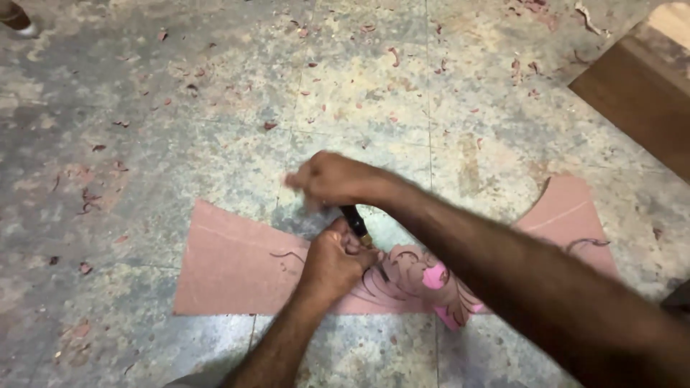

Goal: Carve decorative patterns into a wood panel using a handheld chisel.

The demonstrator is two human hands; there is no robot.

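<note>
A flat pink sheet (230, 266) with a carved scroll pattern lies on the speckled stone floor (180, 129). My left hand (334, 262) is closed around a dark-handled chisel (354, 219) with a brass collar, its blade pressed into the carved part of the sheet. Just above the handle's top end, my right hand (330, 178) is a closed fist, slightly blurred. Whether it holds anything I cannot tell. My right forearm crosses the sheet's right half and hides part of the carving (431, 280).
Small pink shavings (392, 56) are scattered over the floor. A brown wooden board (640, 100) lies at the upper right corner. Someone's foot shows at the top left edge (16, 18).
</note>
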